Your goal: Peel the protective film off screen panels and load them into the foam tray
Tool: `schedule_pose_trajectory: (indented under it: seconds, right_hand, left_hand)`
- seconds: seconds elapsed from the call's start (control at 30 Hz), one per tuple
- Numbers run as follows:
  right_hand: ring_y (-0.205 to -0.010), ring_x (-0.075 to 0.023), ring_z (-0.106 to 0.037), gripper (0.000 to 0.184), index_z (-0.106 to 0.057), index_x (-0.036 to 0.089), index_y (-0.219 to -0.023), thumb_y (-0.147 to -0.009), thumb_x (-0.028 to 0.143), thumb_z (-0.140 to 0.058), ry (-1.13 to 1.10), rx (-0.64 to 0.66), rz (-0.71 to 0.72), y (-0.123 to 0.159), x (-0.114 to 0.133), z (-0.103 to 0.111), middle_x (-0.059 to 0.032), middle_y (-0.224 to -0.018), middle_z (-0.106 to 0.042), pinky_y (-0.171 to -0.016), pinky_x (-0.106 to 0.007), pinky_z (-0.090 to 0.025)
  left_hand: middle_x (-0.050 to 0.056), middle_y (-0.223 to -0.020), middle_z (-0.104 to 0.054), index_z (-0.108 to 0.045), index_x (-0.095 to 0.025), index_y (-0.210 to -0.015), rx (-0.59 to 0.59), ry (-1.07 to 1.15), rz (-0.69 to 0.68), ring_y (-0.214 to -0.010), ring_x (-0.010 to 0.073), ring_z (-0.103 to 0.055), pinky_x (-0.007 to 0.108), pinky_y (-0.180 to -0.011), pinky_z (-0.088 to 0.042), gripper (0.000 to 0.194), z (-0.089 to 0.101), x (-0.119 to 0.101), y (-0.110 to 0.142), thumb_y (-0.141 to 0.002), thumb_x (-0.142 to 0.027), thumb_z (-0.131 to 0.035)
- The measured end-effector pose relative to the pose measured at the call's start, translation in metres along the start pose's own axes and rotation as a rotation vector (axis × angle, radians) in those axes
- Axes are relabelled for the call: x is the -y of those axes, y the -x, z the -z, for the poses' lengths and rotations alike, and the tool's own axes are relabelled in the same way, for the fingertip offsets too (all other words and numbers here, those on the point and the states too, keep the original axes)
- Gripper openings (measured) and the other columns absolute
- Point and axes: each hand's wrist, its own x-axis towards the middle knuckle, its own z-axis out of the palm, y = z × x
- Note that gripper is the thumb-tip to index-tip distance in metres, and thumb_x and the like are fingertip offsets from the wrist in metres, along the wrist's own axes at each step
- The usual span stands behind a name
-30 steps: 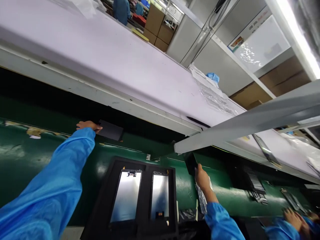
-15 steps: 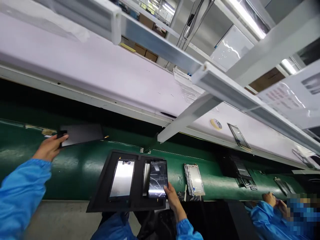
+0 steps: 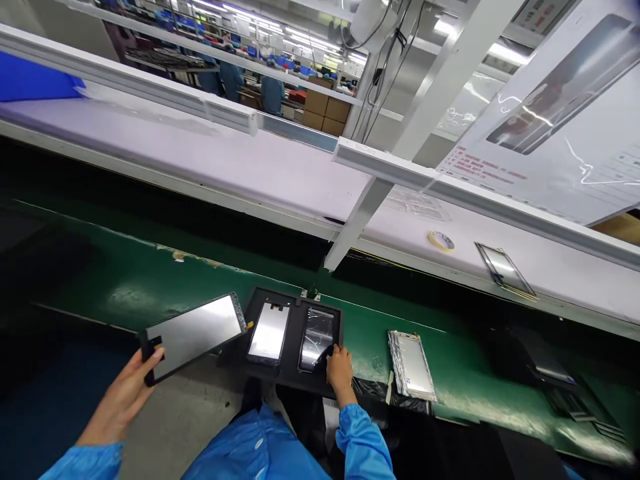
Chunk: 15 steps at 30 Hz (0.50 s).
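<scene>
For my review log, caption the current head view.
Left hand holds a panel; right hand is at a black tray bearing other panels.

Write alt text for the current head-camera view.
A person's left hand holds a silvery rectangular panel. The right hand is at the right edge of a black tray containing a second silvery panel and a dark glossy panel; a stack of panels lies to the right on a green bench.

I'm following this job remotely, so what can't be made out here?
Head view: fingertips of the left hand behind the held panel, hidden by it.
Head view: right edge of the tray, partly covered by the right hand.
Head view: red print, too small to read.
</scene>
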Motion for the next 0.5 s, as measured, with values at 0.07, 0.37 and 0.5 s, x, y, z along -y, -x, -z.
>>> schedule_pose_trajectory:
  seconds: [0.07, 0.37, 0.5]
  right_hand:
    - [-0.136, -0.0367, -0.052, 0.049, -0.060, 0.012, -0.138, -0.092, 0.027, -0.051, -0.132, -0.027, 0.088, 0.016, 0.015, 0.005, -0.0224, -0.143, -0.056, -0.114, -0.047, -0.040]
    - [-0.076, -0.0237, -0.068, 0.076, -0.070, 0.020, -0.093, -0.073, 0.091, -0.050, -1.119, 0.230, 0.295, 0.064, 0.072, 0.021, -0.0089, -0.084, -0.073, -0.070, -0.038, -0.056]
    - [-0.079, -0.0219, -0.069, 0.070, -0.071, 0.019, -0.096, -0.072, 0.085, -0.063, -1.151, 0.458, 0.300, 0.073, 0.047, 0.044, -0.0076, -0.086, -0.074, -0.077, -0.037, -0.055]
  left_hand:
    - [-0.003, -0.083, -0.079, -0.066, -0.033, -0.097, 0.021, 0.022, -0.072, -0.102, 0.0363, -0.075, 0.044, -0.082, -0.066, 0.066, -0.009, 0.023, 0.020, -0.040, -0.054, -0.091]
    - [0.005, -0.099, -0.079, -0.074, -0.028, -0.097, 0.394, -0.441, -0.500, -0.104, 0.0333, -0.071, 0.043, -0.100, -0.056, 0.039, -0.052, 0.078, 0.101, -0.080, -0.062, -0.065]
    - [0.005, -0.093, -0.078, -0.077, -0.026, -0.089, 0.696, -0.531, -0.417, -0.097, 0.0320, -0.069, 0.042, -0.092, -0.057, 0.033, -0.045, 0.050, 0.097, -0.079, -0.056, -0.071]
